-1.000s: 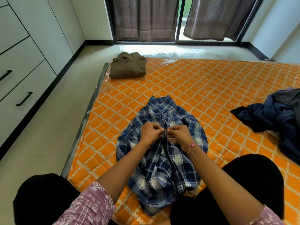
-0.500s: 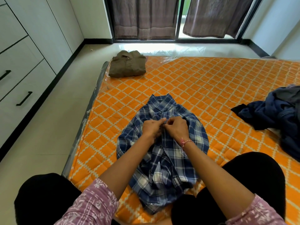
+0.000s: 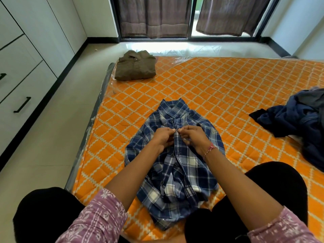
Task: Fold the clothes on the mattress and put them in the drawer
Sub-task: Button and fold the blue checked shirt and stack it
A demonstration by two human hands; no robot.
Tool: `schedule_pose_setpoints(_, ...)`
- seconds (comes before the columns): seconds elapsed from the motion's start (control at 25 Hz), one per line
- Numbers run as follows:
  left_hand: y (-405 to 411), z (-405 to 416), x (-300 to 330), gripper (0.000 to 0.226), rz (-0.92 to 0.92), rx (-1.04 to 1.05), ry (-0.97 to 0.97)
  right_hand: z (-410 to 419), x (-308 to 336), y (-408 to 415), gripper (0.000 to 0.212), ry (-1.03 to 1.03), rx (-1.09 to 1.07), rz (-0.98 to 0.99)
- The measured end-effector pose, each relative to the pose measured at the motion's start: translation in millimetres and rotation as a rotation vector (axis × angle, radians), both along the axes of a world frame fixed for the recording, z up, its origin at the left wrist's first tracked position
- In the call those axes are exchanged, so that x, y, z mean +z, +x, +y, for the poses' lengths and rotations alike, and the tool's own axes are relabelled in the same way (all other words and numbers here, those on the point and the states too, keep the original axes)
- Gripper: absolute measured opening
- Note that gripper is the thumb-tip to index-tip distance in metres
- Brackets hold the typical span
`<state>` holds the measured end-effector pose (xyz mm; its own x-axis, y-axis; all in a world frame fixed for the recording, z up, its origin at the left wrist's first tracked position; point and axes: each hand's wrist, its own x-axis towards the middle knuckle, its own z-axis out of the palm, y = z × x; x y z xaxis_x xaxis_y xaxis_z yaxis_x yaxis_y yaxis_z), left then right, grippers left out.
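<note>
Pinching the placket of a blue plaid shirt near the mattress front edge: left hand, right hand; folded brown shirt at far-left corner.

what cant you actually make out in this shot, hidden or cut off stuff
All in the head view:
- Whether the button is through its hole: the fingertips of the left hand and right hand cover that spot on the plaid shirt.
- The dark blue clothes pile: cut off by the right edge, pieces uncountable.
- The drawers: cut off by the left edge; shut, so contents hidden.

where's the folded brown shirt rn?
In the head view, the folded brown shirt lies on the orange mattress's far left corner, beyond the blue plaid shirt, toward the curtained window.
</note>
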<state>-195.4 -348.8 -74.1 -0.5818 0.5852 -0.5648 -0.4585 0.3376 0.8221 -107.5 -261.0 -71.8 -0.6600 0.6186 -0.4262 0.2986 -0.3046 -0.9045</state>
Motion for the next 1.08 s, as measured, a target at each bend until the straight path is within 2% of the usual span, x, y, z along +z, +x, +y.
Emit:
schedule_pose_setpoints(0.08,2,-2,-4,0.025,-0.091,0.013,0.04,-1,-2,2,0.018,-0.143,0.004,0.013)
schedule_pose_setpoints(0.16,3,-6,-10,0.024,0.011,-0.042,-0.002,2,-7,2,0.016,-0.191,0.015,-0.008)
schedule_pose_setpoints(0.24,1,-11,-15,0.025,0.152,-0.135,-0.075,9,-11,-3,0.017,-0.139,0.021,-0.044)
schedule_pose_setpoints(0.4,0,-28,-28,0.023,0.279,-0.287,-0.108,29,-19,-11,0.023,0.065,0.033,-0.143)
schedule_pose_setpoints(0.52,5,-33,-38,0.029,0.398,-0.308,-0.154,26,-30,-3,0.023,0.244,0.18,-0.238)
schedule_pose_setpoints(0.6,9,-34,-43,0.034,0.484,-0.348,-0.194,18,-35,8,0.024,0.444,0.198,-0.299)
schedule_pose_setpoints(0.72,13,-35,-44,0.023,0.646,-0.467,-0.271,-2,-35,28,0.022,0.737,0.263,-0.329)
schedule_pose_setpoints(0.88,18,-32,-45,0.011,0.819,-0.633,-0.427,-25,-48,35,0.018,0.905,0.608,-0.532)
schedule_pose_setpoints(1.08,28,-27,-41,0.022,0.884,-0.641,-0.581,-35,-57,32,0.009,1.129,0.588,-0.665)
